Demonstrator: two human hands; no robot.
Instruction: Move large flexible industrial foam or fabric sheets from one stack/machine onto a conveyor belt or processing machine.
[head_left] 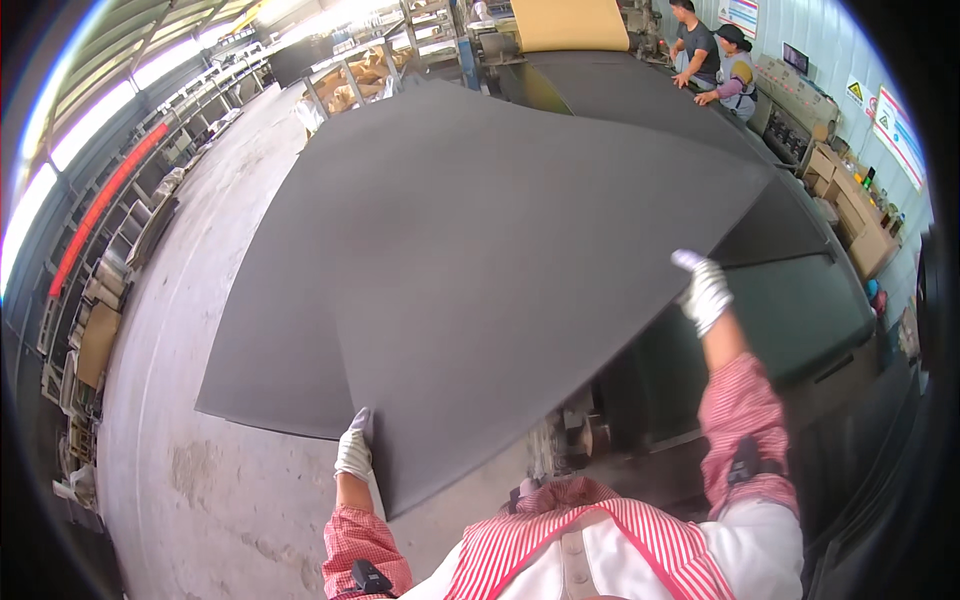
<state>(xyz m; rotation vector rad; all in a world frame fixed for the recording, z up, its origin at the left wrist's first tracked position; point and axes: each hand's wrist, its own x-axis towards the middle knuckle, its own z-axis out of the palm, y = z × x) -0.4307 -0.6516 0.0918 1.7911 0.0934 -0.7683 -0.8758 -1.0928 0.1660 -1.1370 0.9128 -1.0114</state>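
A large dark grey flexible sheet (pixel 480 230) spans the middle of the head view, tilted and slightly bowed. My left hand (pixel 354 450), in a white glove, grips its near left edge close to the lower corner. Out to the right, my gloved right hand (pixel 704 290) holds the sheet's right edge, its thumb side on top and most fingers hidden. Below and to the left, another dark sheet (pixel 270 390) shows beneath the held one. Past my right hand, a dark piece (pixel 775 225) lies on the green conveyor table (pixel 770 320).
Two people (pixel 715 60) stand at the far right with hands on the machine bed's dark material. A tan roll (pixel 570 25) hangs at the back. Cardboard boxes (pixel 850 205) sit along the right wall. Concrete floor (pixel 180 330) runs along the left, beside a rack with a red beam (pixel 108 210).
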